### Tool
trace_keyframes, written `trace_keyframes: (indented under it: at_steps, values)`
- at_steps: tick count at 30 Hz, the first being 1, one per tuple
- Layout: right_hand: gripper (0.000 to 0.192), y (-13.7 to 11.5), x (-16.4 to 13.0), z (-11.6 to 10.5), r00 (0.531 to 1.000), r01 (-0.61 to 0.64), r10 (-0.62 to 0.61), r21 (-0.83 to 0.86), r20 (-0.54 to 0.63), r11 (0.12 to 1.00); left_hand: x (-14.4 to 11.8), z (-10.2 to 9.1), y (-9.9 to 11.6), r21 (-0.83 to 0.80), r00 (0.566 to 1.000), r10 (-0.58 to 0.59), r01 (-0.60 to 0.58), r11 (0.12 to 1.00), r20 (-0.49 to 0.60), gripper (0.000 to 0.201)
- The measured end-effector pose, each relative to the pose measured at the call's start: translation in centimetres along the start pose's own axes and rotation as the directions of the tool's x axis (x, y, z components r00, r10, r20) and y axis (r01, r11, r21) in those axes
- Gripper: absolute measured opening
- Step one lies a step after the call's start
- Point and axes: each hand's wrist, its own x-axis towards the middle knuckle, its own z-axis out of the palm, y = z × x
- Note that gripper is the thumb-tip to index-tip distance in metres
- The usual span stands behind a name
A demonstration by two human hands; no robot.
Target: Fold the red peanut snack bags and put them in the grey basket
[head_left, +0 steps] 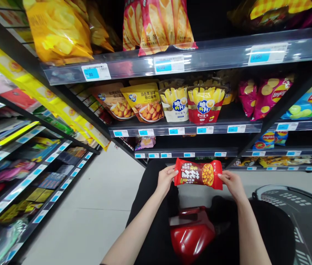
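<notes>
Stretched between my two hands is a red snack packet with white lettering and a picture of round nuts. My left hand pinches its left end, and my right hand pinches the right end. The packet lies level above my knees, its printed face toward me. Below it, between my dark-trousered legs, sits a glossy red object whose kind I cannot make out.
In front stands a dark shelf rack with price tags, pouches of potato snacks and pink chip bags. A grey basket stands at my right. Another stocked rack runs along the left, above pale floor.
</notes>
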Motion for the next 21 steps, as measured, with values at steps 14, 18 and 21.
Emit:
trace_keyframes:
  at_steps: [14,18,21]
  values:
    - [0.032,-0.9,-0.5,1.5,0.973,0.155,-0.149,0.019,-0.178,0.988,-0.6,0.4,0.1,0.074,0.976,-0.041,0.025,0.997,0.213,0.032]
    - [0.034,-0.7,-0.4,1.8,0.98,0.123,-0.119,0.016,-0.159,0.992,-1.0,0.5,-0.3,0.147,0.95,-0.046,-0.001,0.989,0.31,0.031]
    - [0.035,-0.2,-0.2,1.4,0.986,0.095,-0.101,-0.047,-0.131,0.994,-1.0,0.4,-0.4,0.291,0.955,-0.012,-0.078,0.954,0.296,0.032]
